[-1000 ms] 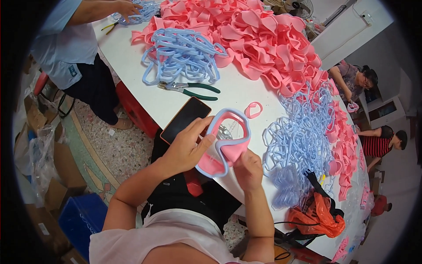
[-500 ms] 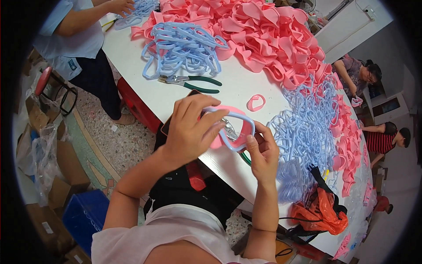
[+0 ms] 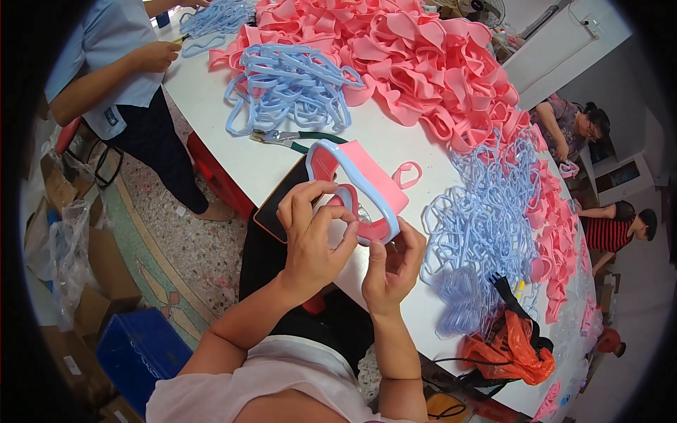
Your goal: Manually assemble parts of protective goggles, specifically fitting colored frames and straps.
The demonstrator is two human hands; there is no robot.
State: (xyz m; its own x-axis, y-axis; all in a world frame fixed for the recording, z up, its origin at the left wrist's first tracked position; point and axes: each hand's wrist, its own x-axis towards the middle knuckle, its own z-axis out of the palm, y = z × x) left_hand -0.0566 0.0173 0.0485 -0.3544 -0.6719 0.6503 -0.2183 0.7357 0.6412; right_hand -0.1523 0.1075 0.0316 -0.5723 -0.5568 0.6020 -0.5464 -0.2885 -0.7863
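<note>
I hold a pink soft mask skirt with a light blue frame point(image 3: 363, 185) over the near edge of the white table point(image 3: 233, 151). My left hand point(image 3: 314, 236) grips its lower left side, fingers curled over the blue rim. My right hand point(image 3: 393, 264) pinches the bottom edge from below. A dark phone point(image 3: 276, 204) lies on the table under the piece, mostly hidden by my left hand.
Pliers with green handles point(image 3: 293, 139) lie beyond the piece, near a heap of blue frames point(image 3: 289, 88). A big pile of pink skirts point(image 3: 423, 63) fills the far side. More blue frames point(image 3: 486, 225) and an orange bag point(image 3: 511, 349) lie right. A person in blue point(image 3: 116, 63) works left.
The piece has been turned so its pink skirt faces up and right. My left hand slid from covering it to gripping its lower left; my right hand stays under the bottom edge.
</note>
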